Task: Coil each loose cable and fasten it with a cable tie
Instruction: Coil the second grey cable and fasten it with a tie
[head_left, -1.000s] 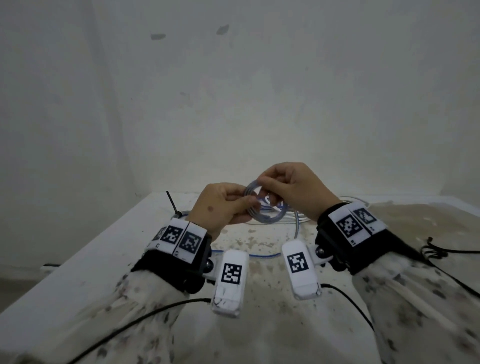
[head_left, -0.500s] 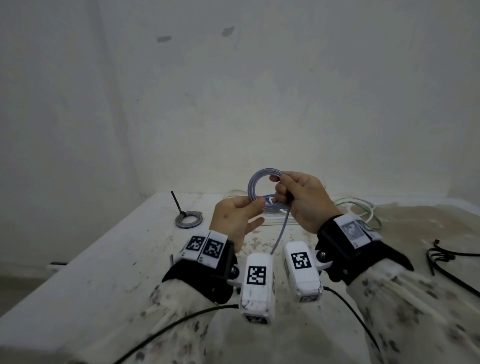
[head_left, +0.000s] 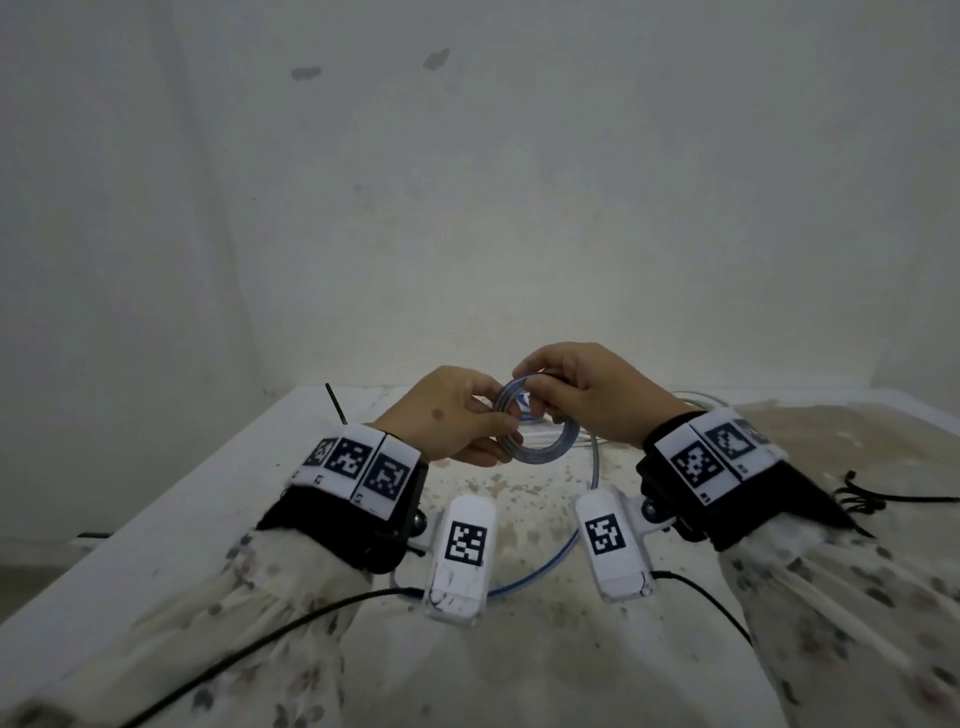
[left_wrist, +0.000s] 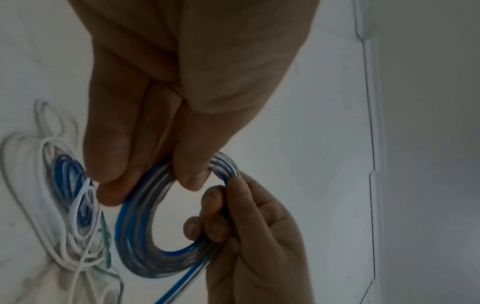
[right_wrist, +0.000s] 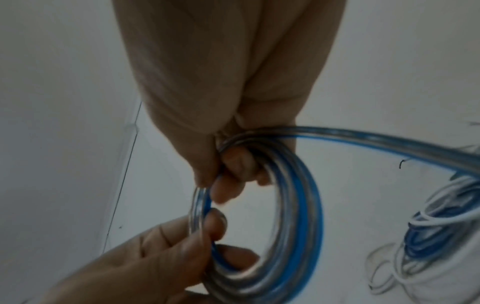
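Note:
A coil of blue-and-clear cable (head_left: 537, 436) is held in the air over the white table (head_left: 208, 499). My left hand (head_left: 496, 428) pinches its left side between thumb and fingers (left_wrist: 192, 172). My right hand (head_left: 535, 395) grips its top with curled fingers (right_wrist: 233, 170). The cable's loose tail (head_left: 595, 467) drops from the right side of the coil (right_wrist: 298, 216) and sweeps back across the table under my wrists. In the left wrist view the coil (left_wrist: 135, 226) hangs below my fingers, with the right hand (left_wrist: 246, 226) at its lower right.
A pile of loose white and blue cables (left_wrist: 70, 205) lies on the table beyond the coil, also seen as white loops (head_left: 696, 405) behind my right hand. A black cable tie end (head_left: 335, 402) sticks up at the left. Black cable (head_left: 857, 493) lies at the right. Walls close the back and left.
Half a second ago the coil stood higher and upright, with my left hand beneath it. Both hands have come down toward the table and the coil now lies tilted between them.

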